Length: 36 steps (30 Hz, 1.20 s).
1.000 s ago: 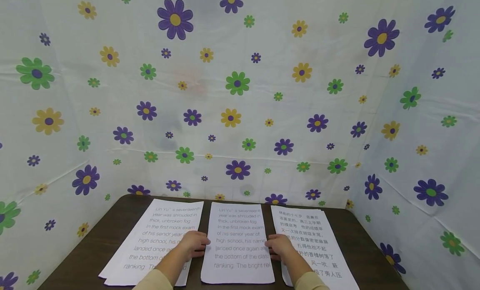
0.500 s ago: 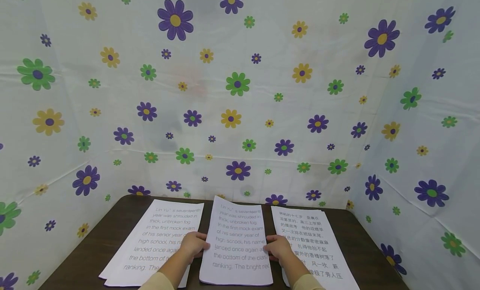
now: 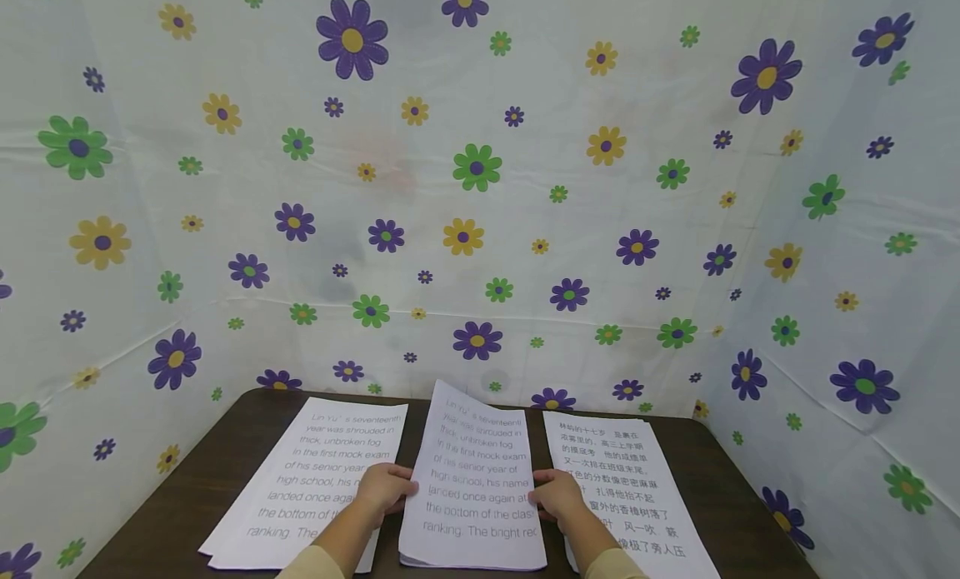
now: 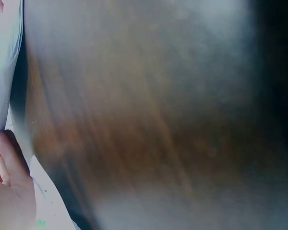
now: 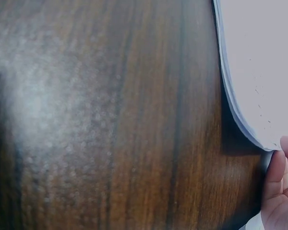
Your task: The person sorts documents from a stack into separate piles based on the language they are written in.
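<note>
Between my hands is the middle stack of printed paper, with English text on its top sheet. Its far left corner is raised and the sheets bow upward. My left hand pinches the left edge, and my right hand pinches the right edge at about the same height. In the left wrist view, the left hand has its fingertips at the bent edge of the sheets. The right wrist view shows thumb and fingers of the right hand gripping the curved paper edge, lifted off the wood.
To the left lies another English-printed paper stack, its sheets slightly uneven at the near corner. On the right is a stack with Chinese text. All are on a dark wooden table, backed by a flower-patterned curtain.
The far left corner of the middle stack has risen and its sheets have bowed. Both hands have closed on its side edges; they have shifted only slightly. The outer stacks stay put.
</note>
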Each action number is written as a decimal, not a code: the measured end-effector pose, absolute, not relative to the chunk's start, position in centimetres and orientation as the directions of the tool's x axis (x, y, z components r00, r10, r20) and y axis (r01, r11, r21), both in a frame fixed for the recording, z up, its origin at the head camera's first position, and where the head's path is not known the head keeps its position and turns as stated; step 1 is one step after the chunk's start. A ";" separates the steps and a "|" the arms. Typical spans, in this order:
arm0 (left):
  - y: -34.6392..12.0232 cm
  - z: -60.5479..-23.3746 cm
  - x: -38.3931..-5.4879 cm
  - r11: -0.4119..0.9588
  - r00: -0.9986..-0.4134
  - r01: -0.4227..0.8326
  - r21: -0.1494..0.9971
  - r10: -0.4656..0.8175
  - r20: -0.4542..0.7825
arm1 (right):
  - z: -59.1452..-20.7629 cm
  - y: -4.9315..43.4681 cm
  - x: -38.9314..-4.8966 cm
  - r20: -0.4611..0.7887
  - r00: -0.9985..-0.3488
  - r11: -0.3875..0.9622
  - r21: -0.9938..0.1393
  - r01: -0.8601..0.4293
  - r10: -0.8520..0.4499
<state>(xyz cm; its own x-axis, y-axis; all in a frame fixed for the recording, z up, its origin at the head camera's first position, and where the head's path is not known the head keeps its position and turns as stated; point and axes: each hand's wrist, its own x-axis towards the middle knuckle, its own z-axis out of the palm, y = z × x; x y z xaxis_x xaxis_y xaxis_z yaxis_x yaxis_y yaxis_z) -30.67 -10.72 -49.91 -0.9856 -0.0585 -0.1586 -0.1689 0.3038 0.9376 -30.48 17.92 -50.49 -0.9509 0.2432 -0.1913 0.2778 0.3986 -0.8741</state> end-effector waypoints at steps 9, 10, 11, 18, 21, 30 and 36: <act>-11.0 -50.0 -30.9 0.279 -0.993 -0.120 0.953 -0.056 -0.108 | -50.7 17.9 -30.3 -0.182 -0.953 0.395 -0.879 0.267 0.241; -11.0 -50.0 -31.0 0.269 -0.993 -0.115 0.956 -0.061 -0.102 | -50.7 17.9 -30.3 -0.186 -0.952 0.392 -0.879 0.272 0.244; -11.0 -50.0 -31.0 0.258 -0.993 -0.111 0.960 -0.067 -0.096 | -50.7 18.0 -30.3 -0.187 -0.952 0.394 -0.878 0.273 0.243; -11.1 -50.1 -31.1 0.177 -0.993 -0.114 0.978 -0.042 -0.108 | -50.4 18.2 -30.2 -0.196 -0.953 0.377 -0.885 0.273 0.231; -11.1 -50.2 -31.1 0.143 -0.991 -0.131 0.981 -0.029 -0.129 | -50.2 18.3 -30.1 -0.196 -0.956 0.370 -0.890 0.267 0.220; -11.1 -50.3 -31.3 0.081 -0.988 -0.152 0.985 -0.010 -0.152 | -49.7 18.9 -30.2 -0.169 -0.969 0.341 -0.913 0.223 0.182; -11.0 -50.3 -31.4 0.073 -0.992 -0.124 0.990 0.014 -0.125 | -49.3 19.2 -30.4 -0.177 -0.969 0.291 -0.931 0.221 0.171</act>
<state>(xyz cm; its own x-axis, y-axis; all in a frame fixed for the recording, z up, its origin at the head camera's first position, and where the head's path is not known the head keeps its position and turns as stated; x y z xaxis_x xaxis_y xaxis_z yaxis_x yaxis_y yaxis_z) -31.42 -11.04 -50.27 -0.9921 0.0140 -0.1250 -0.1236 0.0729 0.9897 -30.45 19.16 -49.30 -0.9692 0.1710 -0.1771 0.2213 0.2907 -0.9309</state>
